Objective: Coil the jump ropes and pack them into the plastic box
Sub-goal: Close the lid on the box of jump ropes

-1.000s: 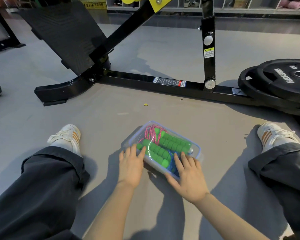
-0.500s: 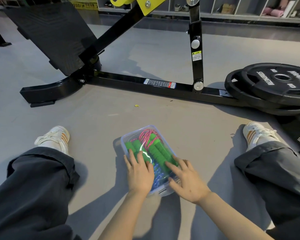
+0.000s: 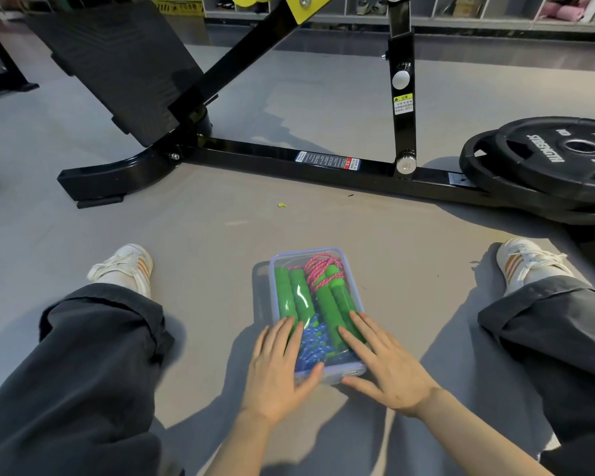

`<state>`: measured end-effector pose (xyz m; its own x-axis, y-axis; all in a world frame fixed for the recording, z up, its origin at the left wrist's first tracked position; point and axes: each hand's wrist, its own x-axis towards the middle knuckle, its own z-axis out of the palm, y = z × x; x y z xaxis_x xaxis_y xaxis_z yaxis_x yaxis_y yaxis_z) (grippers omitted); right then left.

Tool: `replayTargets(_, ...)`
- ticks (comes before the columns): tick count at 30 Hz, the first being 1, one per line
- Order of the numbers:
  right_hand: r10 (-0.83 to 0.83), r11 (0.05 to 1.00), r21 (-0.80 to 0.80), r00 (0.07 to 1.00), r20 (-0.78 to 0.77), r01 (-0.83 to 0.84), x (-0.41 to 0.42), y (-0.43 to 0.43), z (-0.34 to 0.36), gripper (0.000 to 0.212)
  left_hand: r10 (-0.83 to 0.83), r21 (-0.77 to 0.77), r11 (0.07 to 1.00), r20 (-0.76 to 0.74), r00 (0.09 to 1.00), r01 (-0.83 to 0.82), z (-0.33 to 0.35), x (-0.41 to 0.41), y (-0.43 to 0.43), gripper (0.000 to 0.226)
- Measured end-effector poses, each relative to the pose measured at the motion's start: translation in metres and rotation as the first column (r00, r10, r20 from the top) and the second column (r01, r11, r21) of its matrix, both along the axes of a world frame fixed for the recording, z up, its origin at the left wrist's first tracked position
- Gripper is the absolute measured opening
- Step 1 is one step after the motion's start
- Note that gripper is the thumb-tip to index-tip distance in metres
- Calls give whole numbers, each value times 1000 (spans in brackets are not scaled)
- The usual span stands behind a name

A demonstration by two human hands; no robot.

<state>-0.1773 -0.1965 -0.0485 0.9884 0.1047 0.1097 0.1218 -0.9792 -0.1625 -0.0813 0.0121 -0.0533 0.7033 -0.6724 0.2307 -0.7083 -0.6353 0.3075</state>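
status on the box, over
Left hand, right hand open, flat on lid. Plastic box covered, jump ropes inside. Nothing in the way.

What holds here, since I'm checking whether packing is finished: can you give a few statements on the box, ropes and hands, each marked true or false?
1. The plastic box lies on the floor. True.
2. The left hand and right hand lie with straight fingers on the box's near end. True.
3. The rope handles are red. False: they are green.
4. A rope lies loose on the floor. False: the pink rope and blue rope are inside the box.
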Motion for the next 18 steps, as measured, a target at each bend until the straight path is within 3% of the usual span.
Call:
replayTargets(3,-15,998,-57,1000,22,16,3,0,-1,71,-58,100,993,1,998,58,-3,3,6,79)
replayTargets(6,-25,995,-91,998,49,29,7,-2,0,71,-83,148,986,11,997,80,0,9,6,80)
replayTargets(18,35,979,-203,987,155,-3,29,-10,-6,65,-89,51,996,264,960,78,-18,28,-7,69)
